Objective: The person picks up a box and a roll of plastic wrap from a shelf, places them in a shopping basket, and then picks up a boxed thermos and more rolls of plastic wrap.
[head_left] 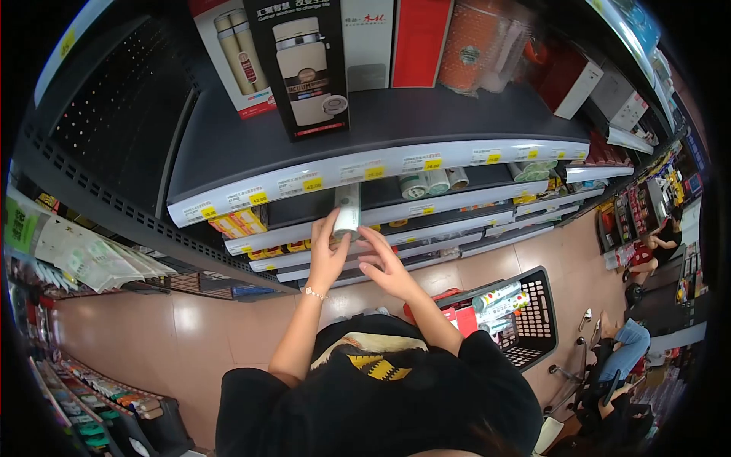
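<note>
In front of the shelf, my left hand (327, 247) is closed around the lower left side of a pale white-and-green cylinder (348, 207), whose round end faces me. Its far end reaches under the upper shelf's edge. My right hand (384, 265) has its fingers spread, fingertips right at the cylinder's lower right side. Similar cylinders (436, 181) lie on the same shelf to the right. Small yellow-and-red boxes (240, 222) stand to the left of my hands.
Boxed vacuum flasks (304, 72) stand on the upper shelf behind a price-tag rail (373, 169). To my right, a black shopping basket (542, 308) holds several patterned rolls (502, 301) and a red-and-white item. People (628, 350) sit further right, beyond the tiled floor (228, 327).
</note>
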Demonstrator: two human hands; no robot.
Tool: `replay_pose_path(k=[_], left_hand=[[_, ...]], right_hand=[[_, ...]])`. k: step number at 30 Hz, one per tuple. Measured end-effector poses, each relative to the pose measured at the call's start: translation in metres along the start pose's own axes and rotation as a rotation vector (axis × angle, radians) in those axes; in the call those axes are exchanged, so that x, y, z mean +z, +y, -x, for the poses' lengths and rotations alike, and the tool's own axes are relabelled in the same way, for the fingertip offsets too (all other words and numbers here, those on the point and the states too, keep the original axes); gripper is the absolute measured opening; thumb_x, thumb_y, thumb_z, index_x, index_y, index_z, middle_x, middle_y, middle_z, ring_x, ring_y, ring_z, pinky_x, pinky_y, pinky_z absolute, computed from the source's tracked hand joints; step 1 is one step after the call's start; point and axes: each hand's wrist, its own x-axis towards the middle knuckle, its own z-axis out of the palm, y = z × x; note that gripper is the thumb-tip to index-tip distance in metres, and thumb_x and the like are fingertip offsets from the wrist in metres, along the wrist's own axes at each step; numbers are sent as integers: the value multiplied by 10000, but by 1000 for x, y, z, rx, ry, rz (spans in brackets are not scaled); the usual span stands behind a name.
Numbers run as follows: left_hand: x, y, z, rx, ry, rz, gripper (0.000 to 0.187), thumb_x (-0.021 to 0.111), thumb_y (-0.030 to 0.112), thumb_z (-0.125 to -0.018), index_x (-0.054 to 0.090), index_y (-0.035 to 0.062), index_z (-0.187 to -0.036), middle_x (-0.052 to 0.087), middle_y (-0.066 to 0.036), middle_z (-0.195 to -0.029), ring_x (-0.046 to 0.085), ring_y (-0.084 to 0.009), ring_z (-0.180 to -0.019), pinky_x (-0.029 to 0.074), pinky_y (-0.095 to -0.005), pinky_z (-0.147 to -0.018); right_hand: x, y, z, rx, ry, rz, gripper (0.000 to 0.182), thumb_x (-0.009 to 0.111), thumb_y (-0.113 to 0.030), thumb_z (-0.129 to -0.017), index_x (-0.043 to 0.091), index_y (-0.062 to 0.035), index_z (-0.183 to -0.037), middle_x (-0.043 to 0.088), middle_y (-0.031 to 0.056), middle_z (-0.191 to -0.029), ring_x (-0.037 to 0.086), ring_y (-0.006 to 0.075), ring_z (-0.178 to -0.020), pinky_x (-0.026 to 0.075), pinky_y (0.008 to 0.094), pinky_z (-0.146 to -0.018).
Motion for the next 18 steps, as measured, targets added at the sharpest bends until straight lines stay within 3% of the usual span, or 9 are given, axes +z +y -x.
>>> replay_pose_path(k=[5, 8, 9, 12, 15, 18], left_hand=[[6, 21, -29, -28, -136, -218, 407, 583, 100, -756, 485, 72, -1151, 440, -143, -1015, 530, -239, -873, 477, -273, -682], [21, 4, -51, 106, -166, -242, 425, 587, 119, -755, 475, 71, -1162, 458, -165, -1002, 531, -255, -842, 469, -281, -671], [27, 7, -55, 174, -146, -269, 420, 592, 113, -750, 479, 63, -1151, 479, -173, -984, 529, -261, -822, 467, -299, -665], [41, 8, -66, 134, -128, -332, 394, 585, 115, -754, 488, 53, -1131, 499, -172, -945, 528, -257, -827, 467, -301, -676], [50, -4, -76, 281, -124, -301, 383, 588, 114, -745, 498, 52, -1112, 515, -153, -904, 525, -262, -828, 457, -314, -696], [54, -8, -81, 266, -186, -369, 379, 580, 118, -737, 504, 57, -1103, 537, -144, -890, 520, -288, -826, 438, -349, -727]], right_hand=[[-17, 5, -4, -41, 83, 47, 657, 519, -55, -765, 172, -66, -1322, 193, 132, -1332, 424, 255, -1100, 422, 335, -829], [-27, 12, -11, 80, 155, -75, 650, 515, -71, -777, 163, -55, -1322, 252, 141, -1309, 487, 241, -1014, 444, 316, -791], [-32, 8, -15, 202, 162, -35, 645, 506, -74, -782, 161, -78, -1327, 386, 161, -1216, 539, 214, -893, 460, 295, -744], [-45, 11, -26, 152, 269, 140, 642, 498, -47, -776, 176, -88, -1330, 554, 144, -920, 536, 138, -839, 425, 236, -716], [-52, 10, -26, 190, 297, 153, 630, 510, -65, -775, 194, -73, -1321, 568, 121, -865, 529, 119, -747, 428, 229, -674], [-52, 22, -26, 126, 319, 188, 629, 513, -70, -773, 200, -71, -1318, 562, 113, -867, 525, 114, -734, 426, 224, -658]])
